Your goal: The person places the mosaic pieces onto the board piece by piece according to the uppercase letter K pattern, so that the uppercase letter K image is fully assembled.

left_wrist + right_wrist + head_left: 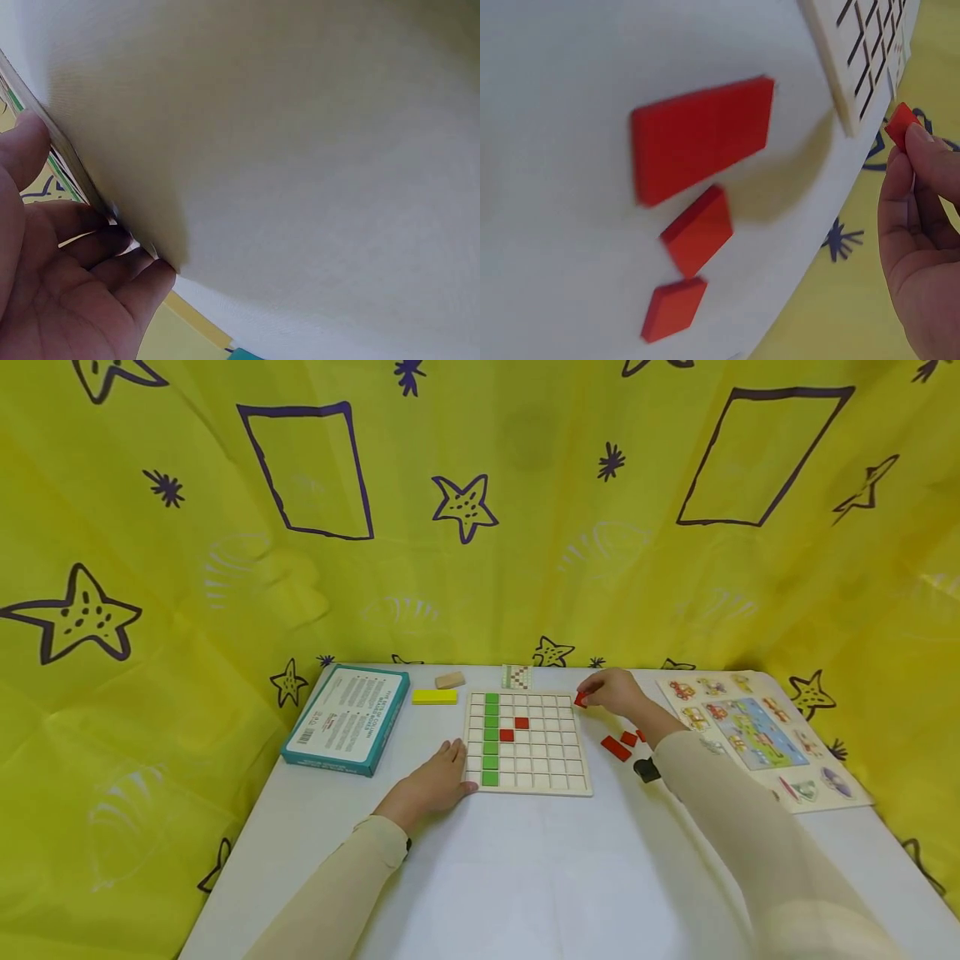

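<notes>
A wooden grid board (534, 753) lies flat on the white table. Green pieces (491, 723) line its second column from the left, and red square tiles (522, 723) sit diagonally in two cells. At the board's lower left corner my left hand (431, 783) rests, thumb by the front edge and fingers along the left side. My right hand (618, 689) pinches a red tile (901, 124) between thumb and fingertips, beyond the board's upper right corner. Below that hand, a longer red bar (705, 139) and small red tiles (699, 232) lie loose on the table.
A small pattern card (517, 676) sits behind the board. To the left are a yellow bar (434, 697), a wooden block (450, 679) and a teal box (345, 710). A picture puzzle (757, 735) lies at right. A dark object (646, 769) is near my right sleeve.
</notes>
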Demonstrator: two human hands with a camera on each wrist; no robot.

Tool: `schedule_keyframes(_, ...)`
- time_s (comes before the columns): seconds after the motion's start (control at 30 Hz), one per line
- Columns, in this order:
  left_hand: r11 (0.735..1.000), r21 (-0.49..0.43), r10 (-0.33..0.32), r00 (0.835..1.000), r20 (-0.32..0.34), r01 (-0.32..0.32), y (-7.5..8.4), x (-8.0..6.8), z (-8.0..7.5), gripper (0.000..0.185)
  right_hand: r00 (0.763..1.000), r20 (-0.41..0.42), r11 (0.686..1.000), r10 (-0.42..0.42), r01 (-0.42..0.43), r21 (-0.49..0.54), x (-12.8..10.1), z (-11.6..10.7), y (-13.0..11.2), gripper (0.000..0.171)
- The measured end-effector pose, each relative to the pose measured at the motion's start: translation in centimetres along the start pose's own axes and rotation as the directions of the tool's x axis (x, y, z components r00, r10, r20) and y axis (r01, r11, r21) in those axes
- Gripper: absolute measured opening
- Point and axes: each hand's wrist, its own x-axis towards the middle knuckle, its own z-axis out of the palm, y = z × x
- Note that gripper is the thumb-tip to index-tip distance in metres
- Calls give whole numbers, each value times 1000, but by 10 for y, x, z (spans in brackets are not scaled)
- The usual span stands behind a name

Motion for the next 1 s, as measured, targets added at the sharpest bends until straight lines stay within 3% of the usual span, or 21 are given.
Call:
schedule_keyframes(0.43,1000,-4,-9,1000,3,9,1,-2,-1,84,997,49,999,-53,52,11,18,26,-27,19)
schedule_keyframes(1.0,1000,-13,-9,1000,2,9,3,-5,-5,83,988,143,998,-64,61,27,36,54,-37,15)
